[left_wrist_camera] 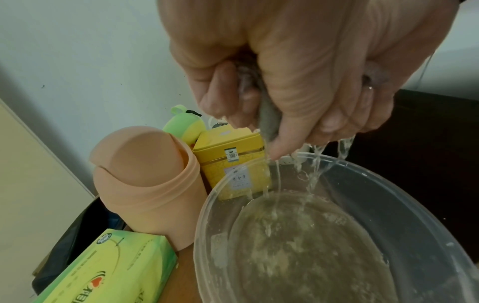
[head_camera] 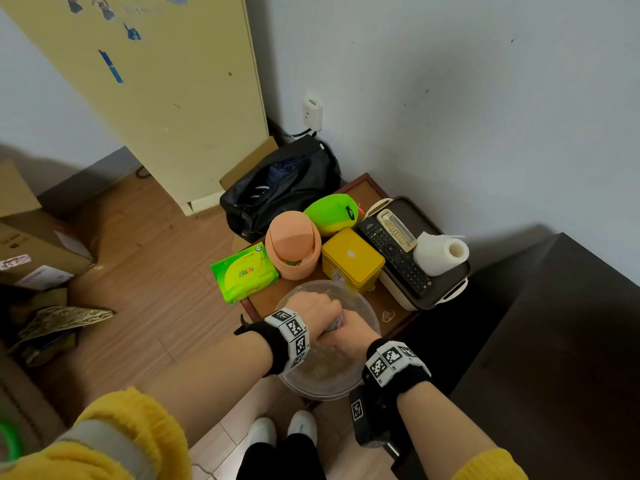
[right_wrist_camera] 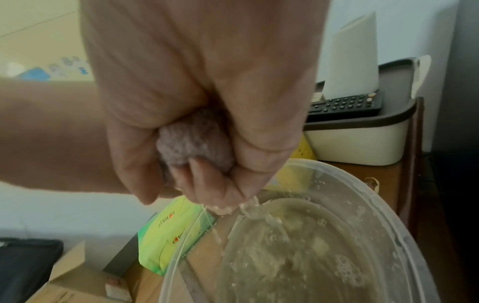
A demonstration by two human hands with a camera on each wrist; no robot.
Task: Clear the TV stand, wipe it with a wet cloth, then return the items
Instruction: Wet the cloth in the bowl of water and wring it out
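Both hands are meeting over a clear plastic basin (head_camera: 372,318) at the near edge of a small wooden table (head_camera: 367,192). The left hand (head_camera: 313,306) and the right hand (head_camera: 349,332) are each clenching tight around one grey cloth (right_wrist_camera: 193,146), fingers fully curled, and water is streaming off the knuckles into the basin (already holding cloudy water). Behind the basin are sitting a green tissue pack (head_camera: 244,273), a peach swing-lid bin (head_camera: 294,245), a yellow tin (head_camera: 351,259) and a green plush toy (head_camera: 332,213). To the right, a tray (head_camera: 415,209) is carrying a black remote (head_camera: 394,258) and a white roll (head_camera: 440,252).
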